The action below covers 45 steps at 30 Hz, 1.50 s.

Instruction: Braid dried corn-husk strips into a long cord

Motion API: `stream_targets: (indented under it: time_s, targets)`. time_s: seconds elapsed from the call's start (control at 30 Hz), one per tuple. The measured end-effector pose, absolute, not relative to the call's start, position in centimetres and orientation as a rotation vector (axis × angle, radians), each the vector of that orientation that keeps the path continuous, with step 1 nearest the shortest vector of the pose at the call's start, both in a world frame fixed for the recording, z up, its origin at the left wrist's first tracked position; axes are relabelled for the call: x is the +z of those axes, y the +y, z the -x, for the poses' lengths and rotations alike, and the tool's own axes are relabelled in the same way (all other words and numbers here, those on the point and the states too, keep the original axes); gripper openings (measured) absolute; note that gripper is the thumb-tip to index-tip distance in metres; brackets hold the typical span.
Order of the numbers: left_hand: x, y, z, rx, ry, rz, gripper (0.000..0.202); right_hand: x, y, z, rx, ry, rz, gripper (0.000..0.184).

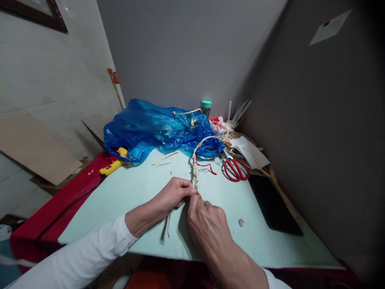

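A pale braided cord [195, 164] arcs from the basket area down to my two hands at the middle of the table. My left hand [177, 192] pinches the braid near its lower end. Right beside it, my right hand [206, 214] is closed on the same end, its fingertips almost touching the left ones. Loose strands [169, 225] hang below my left hand. A short red string [207, 165] lies against the braid. Red-handled scissors [236, 169] rest to the right of it. What lies inside my right fingers is mostly hidden.
A crumpled blue plastic bag [156, 126] covers the back left. By it lies a yellow glue gun [116, 163] with a black cable. A dark flat panel [273, 204] is at right, and a jar with a green lid [206, 105] stands behind. A grey wall bounds the table's right side.
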<state>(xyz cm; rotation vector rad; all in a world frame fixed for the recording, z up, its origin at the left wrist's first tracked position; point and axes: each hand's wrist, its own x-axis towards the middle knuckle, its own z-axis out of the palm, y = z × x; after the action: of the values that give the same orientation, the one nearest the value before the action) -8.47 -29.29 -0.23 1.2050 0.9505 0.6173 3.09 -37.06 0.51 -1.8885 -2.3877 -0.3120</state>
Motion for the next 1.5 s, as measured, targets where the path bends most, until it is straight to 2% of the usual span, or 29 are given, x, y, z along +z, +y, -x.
stream_targets:
  time_s: [0.03,0.1,0.2,0.37,0.43,0.53,0.73,0.8,0.93,1.03,1.17,1.27,1.37,1.43,1.5]
  targets:
    - [-0.3,-29.3,8.5,0.632,0.966,-1.22,0.021,1.1,-37.0,-3.5,-0.233,-2.402,1.856,0.008]
    - [-0.3,-29.2,8.6,0.651,0.954,-1.217,0.021,2.4,-36.5,-5.0,-0.017,-2.377,1.787,0.019]
    - [-0.1,-29.3,8.8,0.67,0.89,-1.196,0.023,3.6,-34.9,-7.5,0.269,-2.057,1.803,0.032]
    - [0.6,-29.6,8.7,0.628,0.871,-1.264,0.023,1.6,-32.6,-8.2,1.339,-1.727,1.269,0.03]
    - [0.6,-29.6,8.7,0.61,0.918,-1.324,0.023,0.4,-32.5,-7.6,1.562,-1.493,1.186,0.028]
    - [0.6,-29.7,8.9,0.619,0.974,-1.472,0.024,-0.6,-32.5,-7.2,1.567,-1.421,1.209,0.03]
    - [1.7,-30.1,9.0,0.557,1.19,-1.959,0.033,-1.5,-32.5,-7.8,1.058,-1.689,1.342,0.035]
    - [2.0,-30.3,8.8,0.549,1.187,-2.013,0.032,-1.6,-32.6,-7.8,0.986,-1.718,1.353,0.034]
    - [1.7,-31.0,8.1,0.554,1.213,-2.138,0.032,-1.4,-32.9,-7.7,1.042,-1.638,1.287,0.03]
    - [0.6,-31.8,7.6,0.572,1.3,-2.392,0.029,-1.2,-33.0,-7.8,1.237,-1.495,1.235,0.035]
    - [0.0,-32.6,7.3,0.57,1.145,-2.627,0.027,-1.4,-32.9,-7.8,1.455,-1.289,1.139,0.034]
    - [1.0,-32.3,7.8,0.646,1.083,-2.505,0.031,-1.3,-32.9,-7.8,1.514,-1.206,1.133,0.031]
    - [2.1,-31.2,8.6,0.864,1.245,-2.136,0.042,-0.7,-33.1,-7.7,1.522,-1.231,1.152,0.031]
    - [2.1,-30.2,8.9,0.918,1.213,-1.917,0.026,-0.3,-33.2,-7.8,1.535,-1.277,1.159,0.032]
    - [1.4,-29.5,8.9,0.752,0.937,-1.665,0.015,-0.1,-33.4,-7.8,1.561,-1.297,1.122,0.032]
